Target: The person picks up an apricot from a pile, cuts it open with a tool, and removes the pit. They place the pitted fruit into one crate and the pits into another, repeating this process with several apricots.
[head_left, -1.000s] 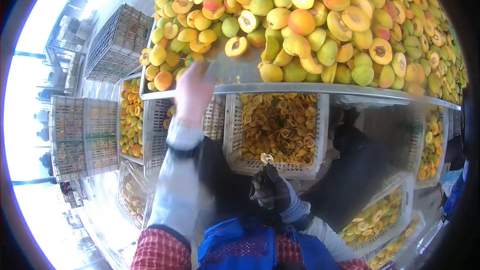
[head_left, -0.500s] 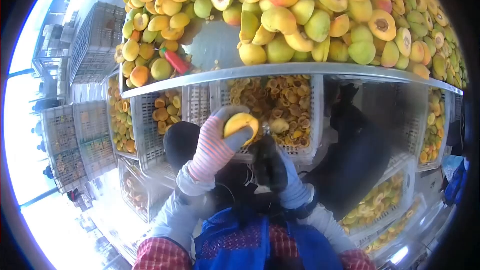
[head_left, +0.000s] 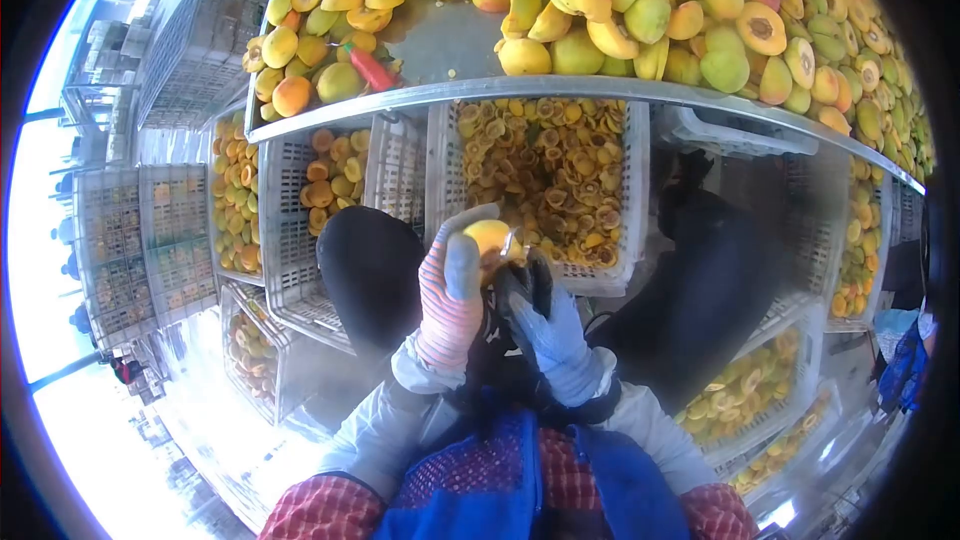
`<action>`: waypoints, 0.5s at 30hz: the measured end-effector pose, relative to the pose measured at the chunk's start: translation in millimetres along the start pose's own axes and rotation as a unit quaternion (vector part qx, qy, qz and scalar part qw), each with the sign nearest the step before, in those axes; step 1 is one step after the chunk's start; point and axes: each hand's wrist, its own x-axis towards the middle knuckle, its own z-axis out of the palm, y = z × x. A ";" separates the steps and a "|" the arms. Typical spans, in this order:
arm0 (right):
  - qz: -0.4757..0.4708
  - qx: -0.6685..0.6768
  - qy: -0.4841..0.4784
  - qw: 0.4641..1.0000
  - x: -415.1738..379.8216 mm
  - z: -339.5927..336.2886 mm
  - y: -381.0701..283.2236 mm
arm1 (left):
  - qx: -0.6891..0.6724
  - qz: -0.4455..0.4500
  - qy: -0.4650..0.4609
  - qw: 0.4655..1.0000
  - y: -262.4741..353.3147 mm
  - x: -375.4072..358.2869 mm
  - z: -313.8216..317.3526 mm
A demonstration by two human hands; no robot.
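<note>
A rounded yellow fruit (head_left: 487, 234) is pinched in the left hand (head_left: 450, 285), a shiny metal-tipped tool (head_left: 514, 242) in the right hand (head_left: 545, 318) alongside. Probably light, soft and slippery, it is best cradled skin-side.

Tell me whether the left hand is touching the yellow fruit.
Touching. The head view shows the left hand holding the yellow fruit, with the gloved thumb against its side and no gap between.
</note>
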 end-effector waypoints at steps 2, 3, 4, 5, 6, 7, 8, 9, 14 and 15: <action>-0.078 -0.188 0.008 0.979 -5.1 -6.4 11.3 | -0.020 -0.016 0.016 1.000 0.5 -3.3 -0.3; -0.096 -0.249 -0.001 0.964 -5.4 -5.7 6.5 | -0.009 -0.009 0.022 1.000 -1.5 -4.5 -1.2; -0.117 -0.308 -0.007 0.944 -5.4 -4.5 0.7 | 0.003 -0.002 0.028 1.000 -2.9 -5.5 -1.7; -0.116 -0.336 -0.027 0.934 -6.4 -5.1 -8.2 | -0.004 -0.011 0.042 0.999 -4.0 -6.8 -1.1; -0.115 -0.364 -0.046 0.923 -6.7 -3.3 -17.9 | 0.015 -0.006 0.048 0.999 -4.8 -8.5 -1.5; -0.122 -0.369 -0.044 0.920 -7.3 -1.5 -20.7 | 0.035 -0.001 0.054 0.998 -5.7 -9.3 -2.0; -0.130 -0.375 -0.043 0.917 -8.0 0.5 -22.3 | 0.054 0.004 0.059 0.997 -7.0 -10.1 -2.5; -0.137 -0.381 -0.042 0.914 -9.4 1.4 -22.6 | 0.049 0.004 0.056 0.997 -9.2 -11.2 -3.3; -0.129 -0.363 -0.053 0.921 -10.1 -2.1 -17.3 | 0.043 -0.016 0.037 0.998 -7.6 -7.8 -4.7; -0.130 -0.354 -0.063 0.924 -10.1 -3.1 -17.2 | 0.051 -0.041 0.032 0.997 -2.2 -6.6 -3.3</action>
